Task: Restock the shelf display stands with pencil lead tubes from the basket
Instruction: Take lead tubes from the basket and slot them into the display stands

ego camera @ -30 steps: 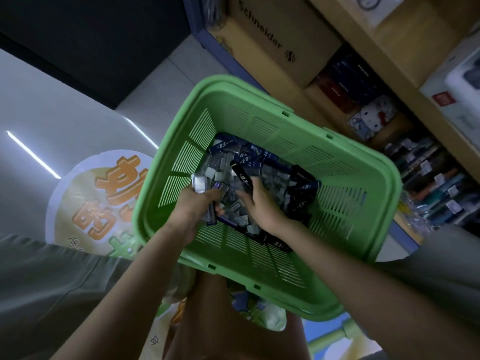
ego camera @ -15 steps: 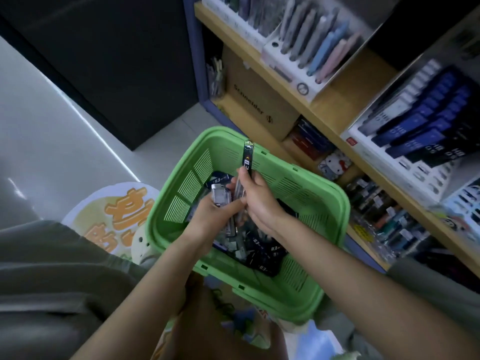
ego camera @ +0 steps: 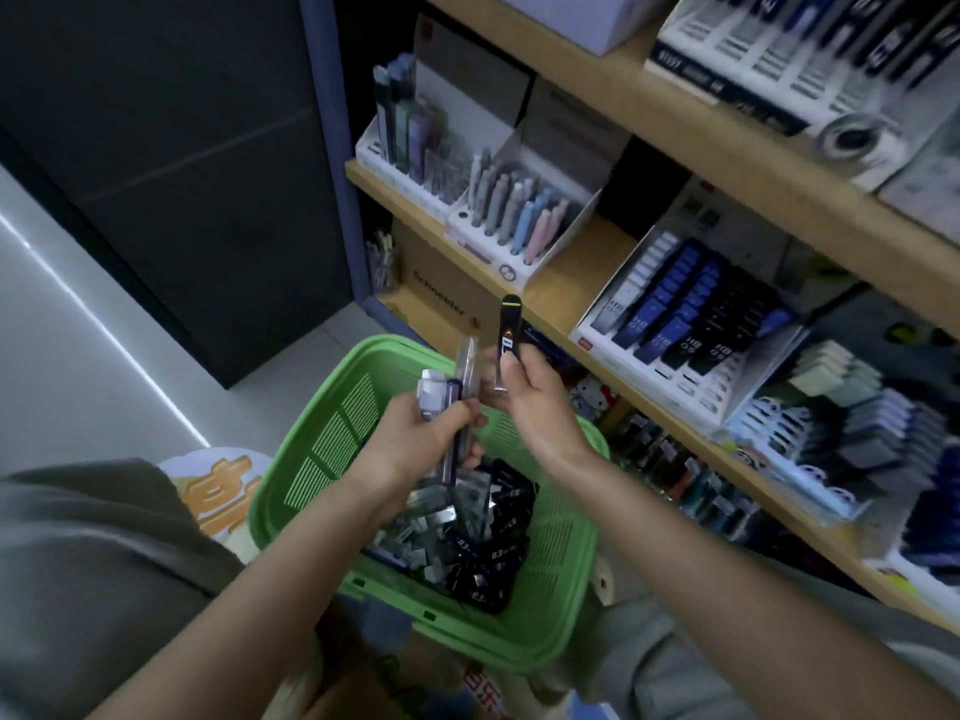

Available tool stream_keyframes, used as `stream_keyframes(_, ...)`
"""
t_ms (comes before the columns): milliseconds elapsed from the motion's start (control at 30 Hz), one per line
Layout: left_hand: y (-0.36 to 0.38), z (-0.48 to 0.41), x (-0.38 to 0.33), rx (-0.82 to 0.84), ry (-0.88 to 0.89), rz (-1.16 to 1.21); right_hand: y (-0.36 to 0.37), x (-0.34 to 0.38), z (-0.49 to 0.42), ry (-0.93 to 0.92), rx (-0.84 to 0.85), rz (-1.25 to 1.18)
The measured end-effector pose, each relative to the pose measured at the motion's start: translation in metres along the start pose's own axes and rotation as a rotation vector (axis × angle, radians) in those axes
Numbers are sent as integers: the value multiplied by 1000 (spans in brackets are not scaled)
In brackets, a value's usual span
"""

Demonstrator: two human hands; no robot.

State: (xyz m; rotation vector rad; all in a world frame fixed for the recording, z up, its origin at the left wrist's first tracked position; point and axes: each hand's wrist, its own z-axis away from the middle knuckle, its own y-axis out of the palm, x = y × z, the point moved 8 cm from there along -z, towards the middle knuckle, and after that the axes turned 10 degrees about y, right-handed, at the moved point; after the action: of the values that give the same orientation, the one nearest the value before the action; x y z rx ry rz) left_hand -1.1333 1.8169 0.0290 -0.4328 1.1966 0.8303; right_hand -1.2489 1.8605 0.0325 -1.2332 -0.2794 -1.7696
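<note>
A green plastic basket [ego camera: 556,610] sits below me, holding several black, blue and clear pencil lead tubes [ego camera: 483,543]. My left hand [ego camera: 415,449] grips a bunch of lead tubes [ego camera: 447,392] upright above the basket. Beside it, my right hand [ego camera: 530,402] pinches one black lead tube [ego camera: 508,330] and holds it upright. To the right, on the middle wooden shelf, stands a white display stand [ego camera: 670,387] with rows of grey, blue and black lead tubes.
The wooden shelf [ego camera: 576,283] runs diagonally along the right. It bears a pen display stand [ego camera: 514,220], and erasers and stationery [ego camera: 841,423] lie further right. A Schneider cardboard box [ego camera: 441,298] sits on the lower shelf. Grey floor and a dark wall lie left.
Both hands rose out of the basket with lead tubes. The right hand lifted a black tube higher, toward the shelf. My view swung up to show the shelf displays.
</note>
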Motion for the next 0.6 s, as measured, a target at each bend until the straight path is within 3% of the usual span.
stream_keyframes(367, 22, -27, -124, 87, 246, -31, -84, 105, 59, -231, -5, 129)
stream_keyframes(600, 35, -39, -169, 152, 350, -36, -142, 195, 83, -430, -152, 131)
